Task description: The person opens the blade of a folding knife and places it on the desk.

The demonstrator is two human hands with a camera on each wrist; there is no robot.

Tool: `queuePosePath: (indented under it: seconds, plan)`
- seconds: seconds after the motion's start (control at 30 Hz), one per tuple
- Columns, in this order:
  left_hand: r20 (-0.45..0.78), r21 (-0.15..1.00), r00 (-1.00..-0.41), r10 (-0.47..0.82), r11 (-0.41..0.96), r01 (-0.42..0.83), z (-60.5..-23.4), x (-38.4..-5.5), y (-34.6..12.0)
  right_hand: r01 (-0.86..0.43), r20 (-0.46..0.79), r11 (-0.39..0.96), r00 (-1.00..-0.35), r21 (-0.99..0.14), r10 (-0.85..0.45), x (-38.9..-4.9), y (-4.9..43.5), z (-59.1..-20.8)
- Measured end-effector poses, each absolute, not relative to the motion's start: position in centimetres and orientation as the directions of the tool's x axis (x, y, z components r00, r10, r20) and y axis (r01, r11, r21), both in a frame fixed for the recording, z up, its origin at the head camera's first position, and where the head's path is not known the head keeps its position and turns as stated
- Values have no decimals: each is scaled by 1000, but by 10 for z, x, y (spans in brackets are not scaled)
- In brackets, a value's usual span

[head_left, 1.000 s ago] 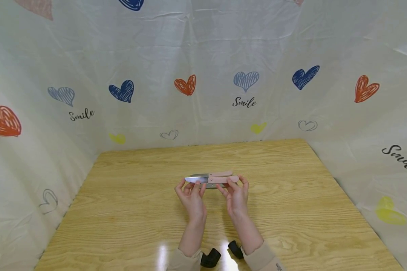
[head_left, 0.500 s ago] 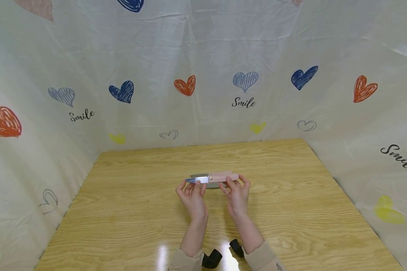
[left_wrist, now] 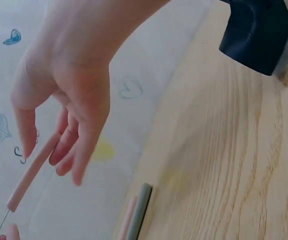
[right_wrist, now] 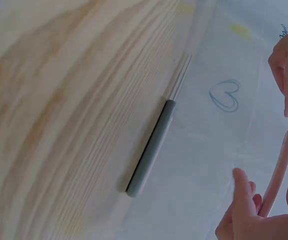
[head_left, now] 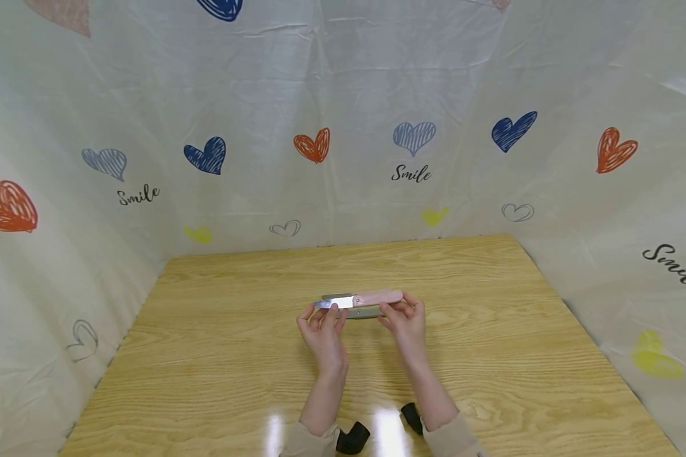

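Above the table is a small pink-handled knife (head_left: 377, 298), held level with its bright blade pointing left. My left hand (head_left: 326, 343) pinches the blade near its tip. The end of the handle is in the fingers of my right hand (head_left: 408, 327), which also appears large in the left wrist view. Lying on the table behind is a grey-green-handled knife (right_wrist: 154, 145). Beside it, a second pink handle (left_wrist: 127, 217) shows in the left wrist view; in the head view the held knife hides most of it.
The wooden table (head_left: 206, 349) reaches back to a pale curtain (head_left: 360, 76) printed with hearts and "Smile". Black wrist-worn devices sit at both cuffs; the left one (head_left: 352, 438) hangs low over the table's near side.
My right hand has shifted slightly right and the handle end has risen a little, covering the pink handle behind. More of the grey-green handle shows. The left hand has barely moved.
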State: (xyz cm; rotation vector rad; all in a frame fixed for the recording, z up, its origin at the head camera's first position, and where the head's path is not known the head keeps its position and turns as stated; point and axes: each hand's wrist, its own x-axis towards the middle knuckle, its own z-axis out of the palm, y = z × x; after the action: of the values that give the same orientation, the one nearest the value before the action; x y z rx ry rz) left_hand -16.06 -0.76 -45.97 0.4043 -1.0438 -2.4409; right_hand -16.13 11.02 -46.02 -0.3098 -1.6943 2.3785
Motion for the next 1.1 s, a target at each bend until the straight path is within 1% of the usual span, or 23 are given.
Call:
queuePosePath:
  seconds: [0.17,0.33,0.57,0.67,0.93,1.1]
  plan:
    - [-81,747,-880,-469,-612,258,-461,-158,-9,-1,-29,-112,-964,-994,266,-158,119,-459]
    - [-65,796,-914,-400,-573,195,-462,-150,-16,20,-16,21,-980,-1000,198,-153,126,-463]
    - [-99,871,-954,-284,-488,55,-471,-138,-35,82,-67,81,-983,-993,171,-150,141,-464]
    - [-102,889,-967,-234,-457,17,-474,-135,-42,110,-94,119,-987,-987,133,-149,148,-462]
    - [-150,921,-975,-162,-381,-78,-479,-135,-57,164,-170,218,-985,-962,-6,-145,162,-461]
    - [-173,937,-983,-60,-319,-145,-482,-135,-68,183,-203,269,-978,-946,-48,-142,168,-465]
